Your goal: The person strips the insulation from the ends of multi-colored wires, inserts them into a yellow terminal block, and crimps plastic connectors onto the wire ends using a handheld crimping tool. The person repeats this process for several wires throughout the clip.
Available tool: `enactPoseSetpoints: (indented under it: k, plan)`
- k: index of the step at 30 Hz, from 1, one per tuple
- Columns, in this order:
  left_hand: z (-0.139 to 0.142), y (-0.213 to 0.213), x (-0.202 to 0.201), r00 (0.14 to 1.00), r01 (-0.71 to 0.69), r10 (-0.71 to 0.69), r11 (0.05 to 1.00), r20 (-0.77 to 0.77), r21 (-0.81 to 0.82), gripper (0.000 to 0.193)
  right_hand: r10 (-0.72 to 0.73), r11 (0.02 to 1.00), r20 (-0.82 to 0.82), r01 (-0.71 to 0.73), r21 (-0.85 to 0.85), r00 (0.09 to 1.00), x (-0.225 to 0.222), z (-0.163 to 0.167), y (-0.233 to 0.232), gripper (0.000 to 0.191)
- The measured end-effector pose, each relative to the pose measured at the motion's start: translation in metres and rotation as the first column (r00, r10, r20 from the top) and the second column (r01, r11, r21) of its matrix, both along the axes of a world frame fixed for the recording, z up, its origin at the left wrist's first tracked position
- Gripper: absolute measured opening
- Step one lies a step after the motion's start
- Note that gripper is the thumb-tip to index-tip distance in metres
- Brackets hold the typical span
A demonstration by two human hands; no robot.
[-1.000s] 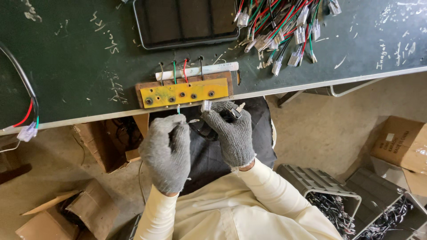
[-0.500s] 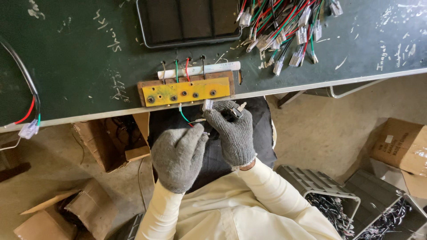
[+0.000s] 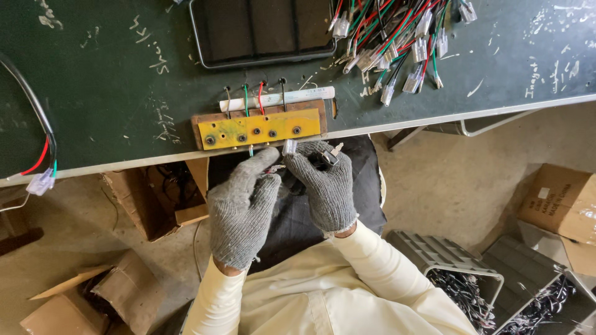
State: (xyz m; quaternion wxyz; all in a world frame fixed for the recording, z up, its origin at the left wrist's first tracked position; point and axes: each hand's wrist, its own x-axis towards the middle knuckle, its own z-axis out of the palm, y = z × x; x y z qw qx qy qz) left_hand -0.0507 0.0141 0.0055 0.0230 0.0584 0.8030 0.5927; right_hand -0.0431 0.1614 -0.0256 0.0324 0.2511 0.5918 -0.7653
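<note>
Reaching up toward the bench (image 3: 93, 93) edge, both gloved hands meet just below the yellow jig (image 3: 259, 128). Left hand (image 3: 242, 211) is stretched forward, fingers (image 3: 264, 162) pinching a thin wire (image 3: 251, 149) under the jig. Right hand (image 3: 324, 183) sits curled beside it, fingers closed around a small clear connector (image 3: 289, 147) and dark bits. Jig is at the bench's near edge, four wires standing up behind it against a white tube (image 3: 276, 98). Further back, a dark tray (image 3: 264, 31), and a heap of coloured wires (image 3: 397, 37) with clear plugs. On the floor: brown cardboard boxes left (image 3: 155, 198) and right (image 3: 562, 201), and grey crates (image 3: 472, 273) holding dark wire bundles.
</note>
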Motion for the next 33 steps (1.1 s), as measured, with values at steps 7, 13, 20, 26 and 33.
enactPoseSetpoints:
  k: [7, 13, 20, 26, 33]
  plan:
    - [0.006, -0.007, -0.005, 0.953, 0.029, -0.045, 0.998, 0.300, 0.060, 0.028, 0.007, 1.000, 0.119, -0.004, -0.025, 0.993, -0.002, 0.004, 0.000, 0.015]
    - [0.010, -0.017, -0.005, 0.988, -0.044, 0.023, 0.990, -0.154, -0.134, 0.023, 0.022, 1.000, 0.085, -0.021, -0.005, 0.996, -0.004, 0.008, 0.000, 0.015]
    - [0.009, -0.015, -0.005, 0.993, -0.040, 0.038, 0.999, 0.111, 0.015, 0.020, 0.015, 1.000, 0.094, -0.016, 0.003, 0.995, -0.002, 0.005, 0.000, 0.015]
    - [0.010, -0.017, -0.018, 0.988, 0.093, -0.090, 0.995, 0.127, -0.019, 0.026, 0.009, 0.999, 0.077, -0.006, -0.048, 0.997, -0.001, 0.002, 0.000, 0.013]
    - [0.010, -0.020, -0.023, 0.981, 0.191, -0.192, 0.979, -0.008, -0.065, 0.021, 0.007, 0.994, 0.070, 0.001, -0.105, 0.998, -0.001, 0.005, 0.000, 0.013]
